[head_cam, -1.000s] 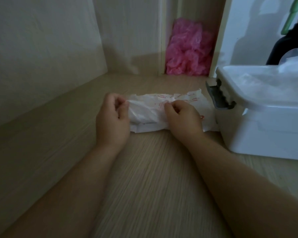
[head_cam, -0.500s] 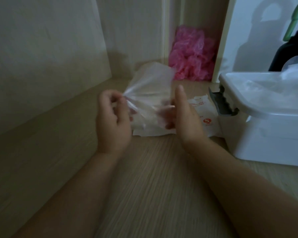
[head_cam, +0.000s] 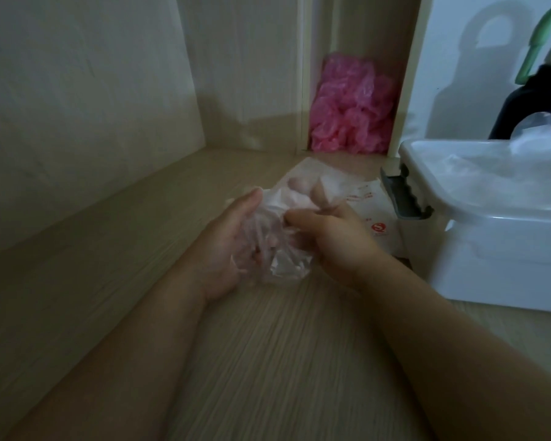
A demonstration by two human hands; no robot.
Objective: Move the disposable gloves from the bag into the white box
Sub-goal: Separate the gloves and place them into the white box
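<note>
Clear plastic glove: bunched between the two hands, just above the counter and in front of the bag. Half a second ago it fanned upward from the left hand's pinch; now it sits lower and crumpled.
Left hand: turned palm up with the thumb straight and the glove draped over the palm. Half a second ago its curled fingers pinched the glove's edge. The fingers are now veiled by the film and look loosely spread, not closed.
Right hand: thumb and curled fingers pinch the right side of the glove. Half a second ago it stood flat and upright with straight fingers, holding nothing.
Fingertips: pale tips show through the film at the top of the glove; I cannot tell which hand they belong to.
Bag: white with red print, lying flat on the counter behind the right hand, its right edge against the white box. A second ago both hands worked on it; now they hold the glove instead.
White box: stands at the right as before, open on top, with a grey latch facing the bag and more clear gloves piled inside.
Counter: pale wood grain.
Pink plastic: crumpled heap in the gap at the back, unchanged.
</note>
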